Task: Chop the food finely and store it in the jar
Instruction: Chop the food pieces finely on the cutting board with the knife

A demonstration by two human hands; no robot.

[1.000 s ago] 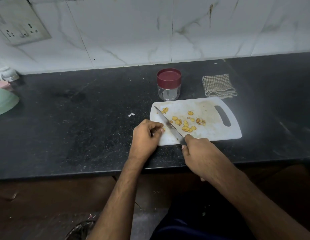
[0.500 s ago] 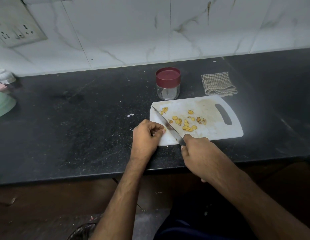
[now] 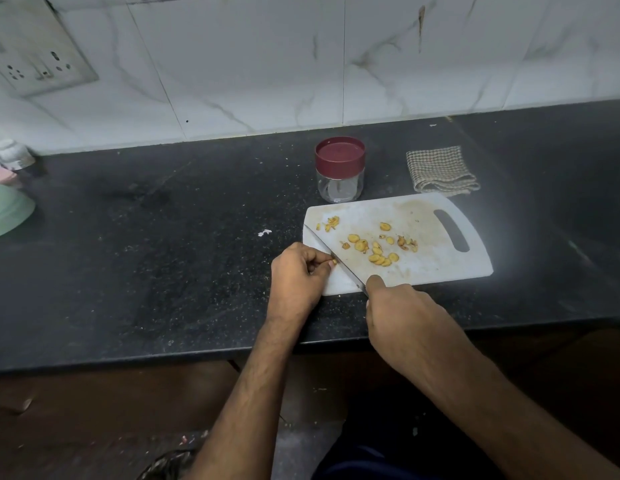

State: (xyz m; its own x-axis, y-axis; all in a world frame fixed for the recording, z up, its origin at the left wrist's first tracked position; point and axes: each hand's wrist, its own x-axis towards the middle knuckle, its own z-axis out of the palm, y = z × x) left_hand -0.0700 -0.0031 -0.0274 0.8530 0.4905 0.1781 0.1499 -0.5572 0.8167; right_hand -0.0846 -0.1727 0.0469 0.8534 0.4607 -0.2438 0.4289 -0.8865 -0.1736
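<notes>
Little has shifted on our black speckled stone surface [image 3: 163,271] since a second ago; both hands keep their places at the white plastic chopping board [image 3: 422,268]. Our right hand [image 3: 405,317] grips the long steel knife [image 3: 332,256], its blade running diagonally away leftward. Our left hand [image 3: 296,278] pinches a small yellow food piece [image 3: 333,262] just left of that blade, fingers curled. Sliced yellow rounds [image 3: 374,249] lie mid-board; the maroon-lidded clear jar [image 3: 339,169] stands closed beyond.

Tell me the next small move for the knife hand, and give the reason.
Probably press the knife down through the small yellow piece that the left hand pinches at the cutting board's near-left corner. The right hand grips the handle with the blade right beside that piece, which looks uncut, while the jar is lidded.
</notes>
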